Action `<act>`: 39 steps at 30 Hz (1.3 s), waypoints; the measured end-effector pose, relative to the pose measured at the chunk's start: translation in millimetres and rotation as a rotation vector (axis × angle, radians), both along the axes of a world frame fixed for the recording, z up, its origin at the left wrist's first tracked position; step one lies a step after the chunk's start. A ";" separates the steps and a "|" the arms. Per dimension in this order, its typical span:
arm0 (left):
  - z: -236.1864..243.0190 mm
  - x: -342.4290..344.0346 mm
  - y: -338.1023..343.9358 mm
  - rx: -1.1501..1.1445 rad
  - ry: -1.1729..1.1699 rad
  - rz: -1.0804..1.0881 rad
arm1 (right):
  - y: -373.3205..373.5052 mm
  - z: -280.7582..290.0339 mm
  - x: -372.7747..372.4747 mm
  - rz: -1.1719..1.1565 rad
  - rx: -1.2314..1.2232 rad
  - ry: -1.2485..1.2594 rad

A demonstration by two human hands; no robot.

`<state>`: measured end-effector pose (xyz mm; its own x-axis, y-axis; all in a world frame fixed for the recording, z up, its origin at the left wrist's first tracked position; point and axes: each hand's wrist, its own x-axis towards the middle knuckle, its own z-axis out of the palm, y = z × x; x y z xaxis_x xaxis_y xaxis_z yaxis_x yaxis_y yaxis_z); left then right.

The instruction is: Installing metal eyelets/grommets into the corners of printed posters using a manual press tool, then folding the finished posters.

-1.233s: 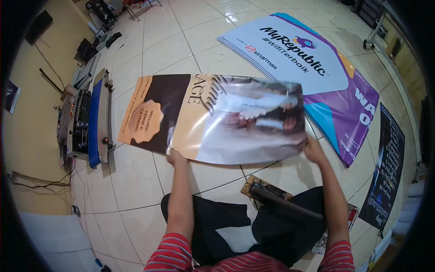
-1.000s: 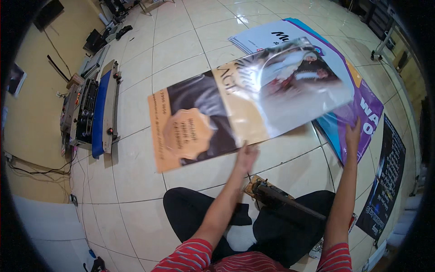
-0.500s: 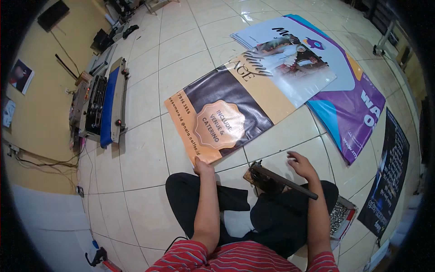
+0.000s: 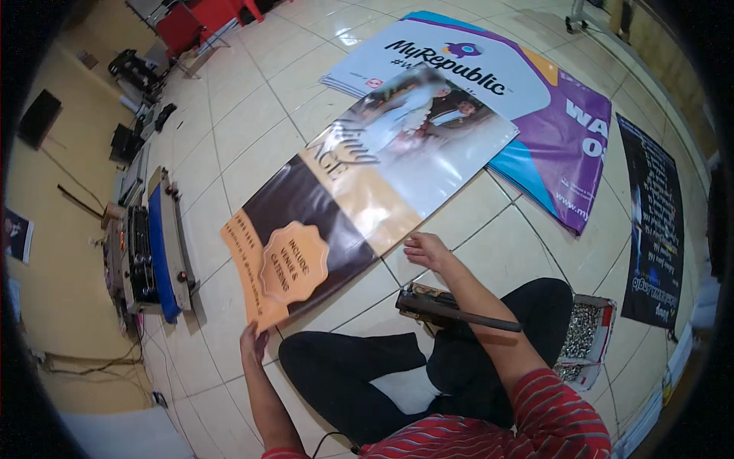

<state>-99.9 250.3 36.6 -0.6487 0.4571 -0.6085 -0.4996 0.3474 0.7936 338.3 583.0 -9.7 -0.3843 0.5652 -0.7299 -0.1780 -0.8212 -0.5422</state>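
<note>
A glossy vinyl banner [image 4: 355, 218], orange and dark brown with a photo at its far end, lies slantwise on the floor in front of me. My left hand [image 4: 254, 343] pinches its near left corner. At its right long edge, my right hand [image 4: 430, 251] has its fingers curled against the border, seemingly gripping it. Under my right forearm, by my folded legs, stands a dark hand press [image 4: 428, 302] with a long bar handle [image 4: 489, 320]. Part of the press is hidden by the arm.
A stack of purple, white and blue banners [image 4: 550, 138] lies partly under the banner's far end. A dark banner [image 4: 650, 222] is at right. Beside my right knee sits a box [image 4: 609, 325] of small silver metal pieces. Equipment with a blue strip [image 4: 164, 252] stands left.
My left hand has moved left with the banner's corner, and the banner has shifted left and nearer. My right hand has gone from above the press to the banner's right edge.
</note>
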 end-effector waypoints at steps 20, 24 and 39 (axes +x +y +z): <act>-66.9 195.0 288.5 0.110 -0.272 -0.337 | 76.2 76.6 144.5 0.024 0.534 -0.469; -102.0 257.4 289.6 0.173 -0.038 -0.183 | -13.1 145.0 184.2 0.288 0.842 -0.738; -35.6 309.5 175.9 0.024 -0.308 -0.374 | -319.9 110.0 405.0 0.471 0.410 -1.447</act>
<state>209.6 426.2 1.0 -0.2287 0.6407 -0.7329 -0.5570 0.5313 0.6383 743.3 263.0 100.3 0.2842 0.8449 -0.4531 0.8868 -0.4113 -0.2107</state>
